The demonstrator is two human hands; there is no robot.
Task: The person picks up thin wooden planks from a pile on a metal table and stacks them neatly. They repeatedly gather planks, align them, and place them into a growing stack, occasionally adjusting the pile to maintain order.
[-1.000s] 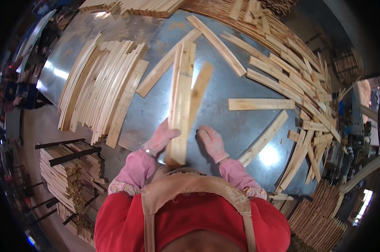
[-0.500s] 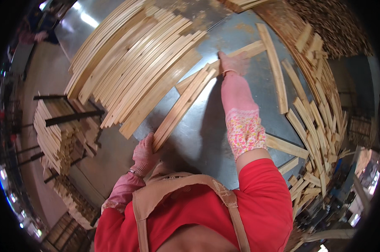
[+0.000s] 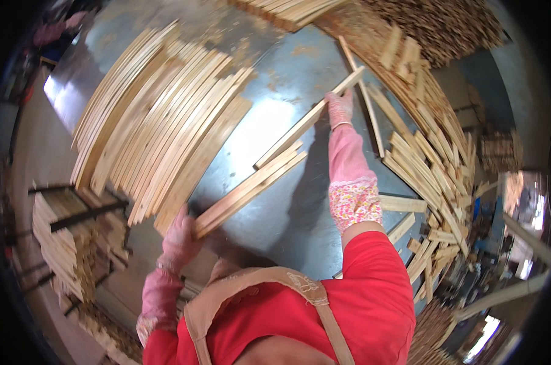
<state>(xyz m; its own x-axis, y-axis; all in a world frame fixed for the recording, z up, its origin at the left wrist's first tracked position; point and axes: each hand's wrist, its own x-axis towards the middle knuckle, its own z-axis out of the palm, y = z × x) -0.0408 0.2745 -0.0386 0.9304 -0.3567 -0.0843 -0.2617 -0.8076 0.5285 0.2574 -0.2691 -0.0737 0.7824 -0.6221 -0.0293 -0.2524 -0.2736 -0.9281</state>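
Observation:
My left hand (image 3: 181, 240), in a pink glove, is closed around the near end of a pair of pale wooden slats (image 3: 248, 194) lying side by side. They slant up and to the right over the grey metal table (image 3: 269, 237). My right hand (image 3: 341, 108), gloved too, reaches far out and grips another wooden slat (image 3: 299, 128) close to its far end. That slat is tilted up on its narrow edge, and its near end sits just beyond the pair. Just right of my right hand a thin slat (image 3: 365, 100) stretches away across the table.
A broad row of slats (image 3: 160, 121) lies side by side on the left. Loose offcuts (image 3: 433, 170) are heaped along the right edge. Stacked slats (image 3: 59, 240) stand on a black metal rack at the left, and more boards (image 3: 287, 11) lie at the far edge.
My right hand has turned its slat from lying flat to standing on edge. The pair in my left hand now slants lower, apart from that slat. The whole view has shifted.

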